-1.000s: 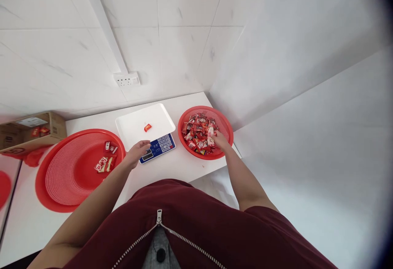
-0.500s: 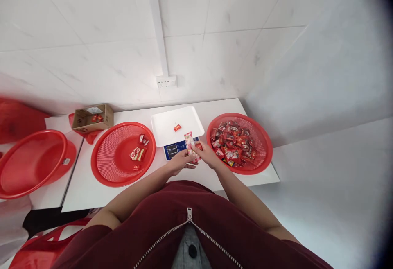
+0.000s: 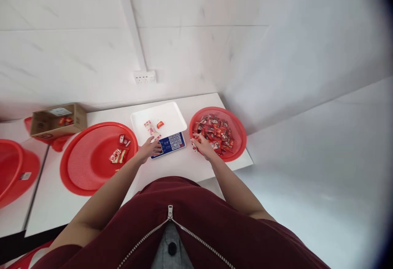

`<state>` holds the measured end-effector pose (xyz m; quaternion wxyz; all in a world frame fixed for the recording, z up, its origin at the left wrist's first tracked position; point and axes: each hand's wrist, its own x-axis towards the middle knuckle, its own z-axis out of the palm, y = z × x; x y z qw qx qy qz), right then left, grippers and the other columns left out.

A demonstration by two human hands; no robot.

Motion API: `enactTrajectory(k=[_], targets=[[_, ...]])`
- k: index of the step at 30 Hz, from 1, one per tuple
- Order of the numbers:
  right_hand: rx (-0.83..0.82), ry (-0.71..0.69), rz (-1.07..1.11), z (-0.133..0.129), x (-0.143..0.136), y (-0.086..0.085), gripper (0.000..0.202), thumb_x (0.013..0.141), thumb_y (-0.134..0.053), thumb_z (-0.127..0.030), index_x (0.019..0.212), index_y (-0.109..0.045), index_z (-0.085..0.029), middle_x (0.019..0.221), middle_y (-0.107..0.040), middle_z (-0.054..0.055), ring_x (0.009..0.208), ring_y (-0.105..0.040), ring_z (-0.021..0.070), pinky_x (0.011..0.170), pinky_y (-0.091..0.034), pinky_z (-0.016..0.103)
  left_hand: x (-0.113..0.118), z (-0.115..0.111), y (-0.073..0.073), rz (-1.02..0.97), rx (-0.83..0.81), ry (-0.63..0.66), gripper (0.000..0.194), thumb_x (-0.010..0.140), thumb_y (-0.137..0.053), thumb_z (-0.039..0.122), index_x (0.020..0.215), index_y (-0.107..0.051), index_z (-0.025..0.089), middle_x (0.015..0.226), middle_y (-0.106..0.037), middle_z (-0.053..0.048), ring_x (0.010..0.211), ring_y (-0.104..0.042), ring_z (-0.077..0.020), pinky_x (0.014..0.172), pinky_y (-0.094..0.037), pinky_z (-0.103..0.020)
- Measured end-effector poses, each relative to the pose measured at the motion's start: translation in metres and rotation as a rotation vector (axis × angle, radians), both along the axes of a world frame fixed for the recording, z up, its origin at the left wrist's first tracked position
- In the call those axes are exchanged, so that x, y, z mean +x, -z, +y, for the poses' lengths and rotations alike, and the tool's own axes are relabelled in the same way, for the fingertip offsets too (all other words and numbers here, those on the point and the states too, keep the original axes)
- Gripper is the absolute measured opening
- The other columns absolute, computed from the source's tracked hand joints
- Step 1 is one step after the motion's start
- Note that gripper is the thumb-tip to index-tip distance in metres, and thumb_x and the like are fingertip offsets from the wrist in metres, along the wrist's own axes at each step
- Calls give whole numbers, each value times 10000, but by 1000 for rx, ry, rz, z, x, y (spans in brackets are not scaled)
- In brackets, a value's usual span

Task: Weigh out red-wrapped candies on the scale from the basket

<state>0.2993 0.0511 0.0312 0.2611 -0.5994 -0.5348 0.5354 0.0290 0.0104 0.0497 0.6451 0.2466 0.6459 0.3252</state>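
Observation:
My left hand [image 3: 150, 148] is over the front of the digital scale [image 3: 175, 144], its fingers apart. Just beyond the fingertips, a long pink-and-white candy packet [image 3: 149, 127] lies on the scale's white tray [image 3: 172, 114], beside a small red candy packet [image 3: 160, 124]. At the near left rim of a red mesh basket [image 3: 241, 137], my right hand [image 3: 204, 145] pinches a small red-and-white packet [image 3: 194, 146]. Many red candy packets [image 3: 218, 132] are heaped in that basket.
Left of the scale stands another red mesh basket [image 3: 81, 158] with several packets [image 3: 118, 155] in it. Behind it is a cardboard box [image 3: 78, 117]. A red tub [image 3: 26, 175] stands at the far left. A wall with a socket [image 3: 145, 77] backs the white table [image 3: 184, 166].
The pink-and-white packet has gone from my hands onto the scale tray. My hands have parted, the right one to the heaped basket. The view has shifted right.

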Motion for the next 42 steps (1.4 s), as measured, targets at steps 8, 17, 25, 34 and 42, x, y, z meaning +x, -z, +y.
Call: enactTrajectory(k=[8,17,25,34,42], targets=[[51,-333,-909,9,79,30,679,717,-694,-286,1348,-443,-295,1521,-233,109,1324,-297,345,1046,-238,552,13,-38,14,7,-34,194,606,635,-742,504,1104,-554,169,1027,-648,-115,904,-641,-206,828,-500,-361],[69,-182,-1165,36,111,29,459,851,-488,-270,1293,-491,-150,1303,-484,214,1248,-361,369,971,-323,541,2,-46,21,26,-12,177,619,641,-713,548,1107,-551,173,1073,-635,-123,927,-638,-204,827,-496,-345],[85,-297,-984,99,99,25,712,831,-535,-495,1449,-288,-241,1524,-225,154,1400,-148,350,1050,-234,552,8,-50,5,41,-28,197,628,586,-752,536,1074,-574,184,1049,-645,-121,923,-637,-225,830,-488,-366],[156,-627,-898,82,77,33,567,815,-580,-351,1362,-468,-252,1453,-356,133,1354,-259,340,1057,-252,485,11,-46,1,65,-60,202,637,576,-744,552,1063,-563,183,1045,-632,-110,936,-613,-224,839,-467,-364],[10,-768,-697,78,117,15,401,637,-756,-346,1028,-710,-269,1105,-662,51,991,-607,252,850,-465,310,36,-32,3,57,-101,260,614,611,-714,539,1080,-548,179,1060,-618,-111,977,-602,-234,863,-458,-362]])
